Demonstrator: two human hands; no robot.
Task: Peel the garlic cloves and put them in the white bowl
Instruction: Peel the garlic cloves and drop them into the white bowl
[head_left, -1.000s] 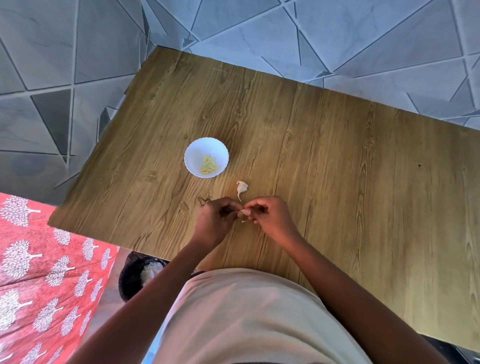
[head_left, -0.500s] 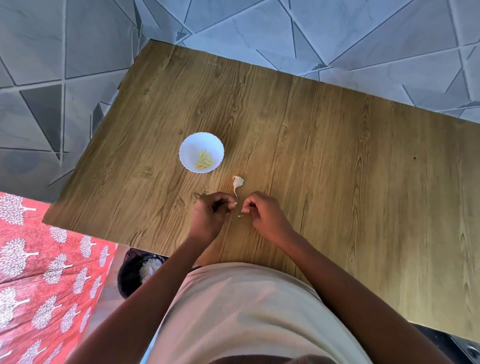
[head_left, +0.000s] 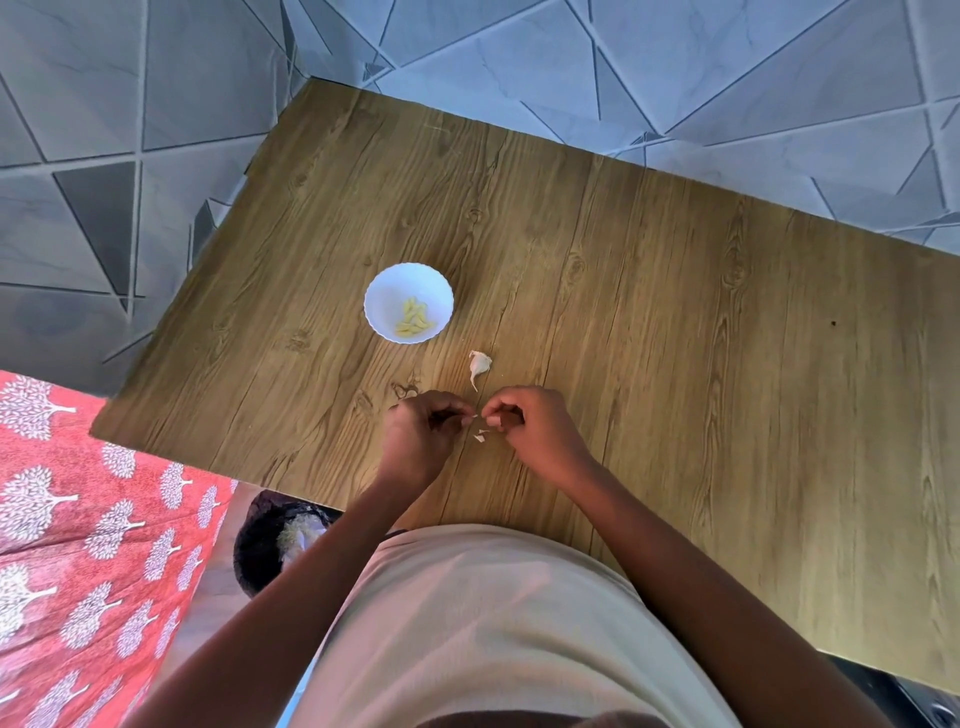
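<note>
Garlic cloves (head_left: 414, 318), peeled and pale yellow, lie in a small heap at the bottom of the white bowl (head_left: 384, 296). The bowl stands on the wooden table (head_left: 675, 322), and I take it as my landmark.

Just beside the bowl, on its near-right side, one unpeeled clove (head_left: 479, 365) lies on the wood, still in its white skin, with a thin tail that points toward the person. It does not touch the bowl.

A bit nearer than this clove, the two hands are close together above the table. The left hand (head_left: 423, 431) has its fingers curled, and a small white tip shows at its fingertips, so it pinches something pale; I think it is a clove or its skin, but it is too small to tell which. The right hand (head_left: 535, 428) is curled also, thumb and fingers pressed together at the tips, and what they grip is hidden.

Between the hands, on the wood, lie some little scraps of skin (head_left: 480, 436).

Well nearer than the bowl, below the table edge on the left, a dark round container (head_left: 254, 545) stands on the floor with whitish papery stuff (head_left: 298, 535) inside. Beside it is a red cloth (head_left: 78, 519) with white tree prints.
</note>
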